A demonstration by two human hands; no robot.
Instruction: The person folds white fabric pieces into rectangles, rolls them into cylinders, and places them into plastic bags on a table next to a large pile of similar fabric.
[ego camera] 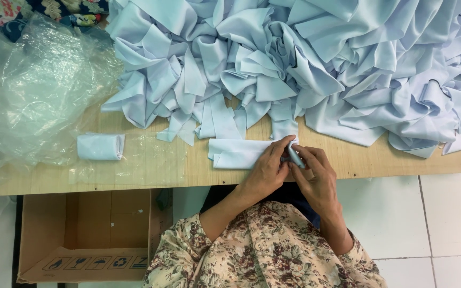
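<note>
A folded light blue fabric strip (238, 153) lies on the wooden table (145, 160) near its front edge. My left hand (267, 170) pinches the strip's right end, fingers closed on the cloth. My right hand (316, 178) grips the same end from the right, thumb and fingers touching the fabric. Both hands meet at the strip's right tip. Behind it a large heap of light blue fabric pieces (305, 58) covers the back of the table.
A small folded blue piece (100, 146) lies to the left under a clear plastic sheet (38, 90). An open cardboard box (89, 234) stands on the floor under the table's left. White floor tiles (444, 224) show at the right.
</note>
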